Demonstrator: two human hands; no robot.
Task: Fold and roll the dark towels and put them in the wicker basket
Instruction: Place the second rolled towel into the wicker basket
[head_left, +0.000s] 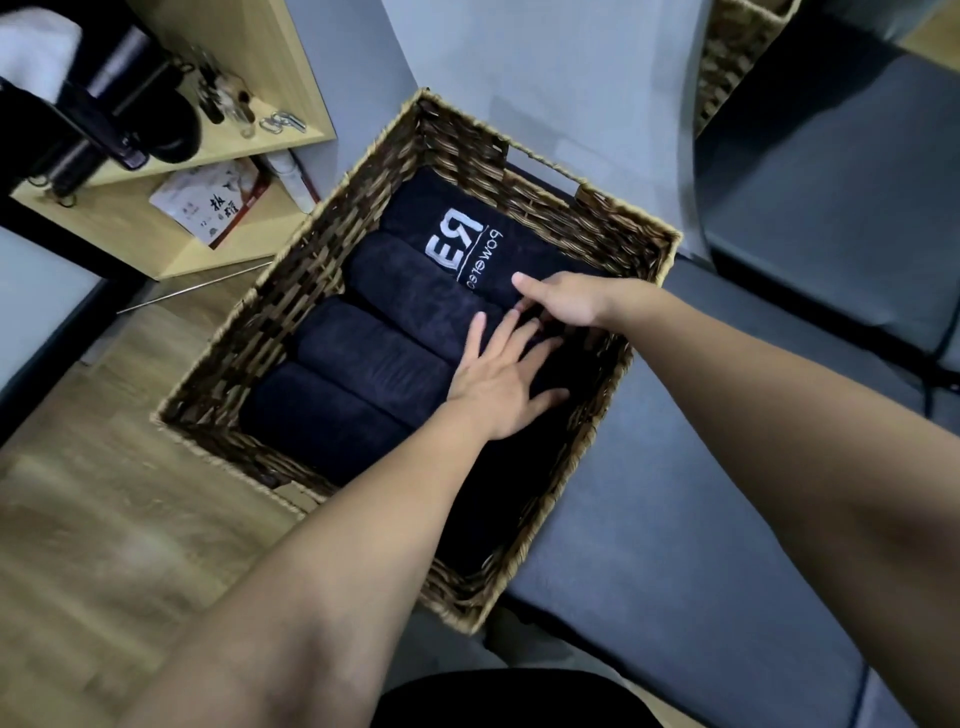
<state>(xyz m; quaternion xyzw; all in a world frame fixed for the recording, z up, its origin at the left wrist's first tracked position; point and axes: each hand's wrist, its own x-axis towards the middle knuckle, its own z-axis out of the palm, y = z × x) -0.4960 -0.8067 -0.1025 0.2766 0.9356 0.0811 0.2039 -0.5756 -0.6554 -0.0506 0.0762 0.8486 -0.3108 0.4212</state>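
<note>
Head view: left hand (501, 384) flat and right hand (558, 306) curled on the rolled towel (395, 306), rolls lying crosswise in the wicker basket (332, 249).

Wooden shelf (291, 67) holds a booklet (208, 205)

- A home, likely a living room: wood-look floor (104, 519) and a grey sofa (779, 467).
- A light wooden shelf (156, 228) holds small bottles (228, 98), keys (283, 122) and a booklet (213, 202).
</note>
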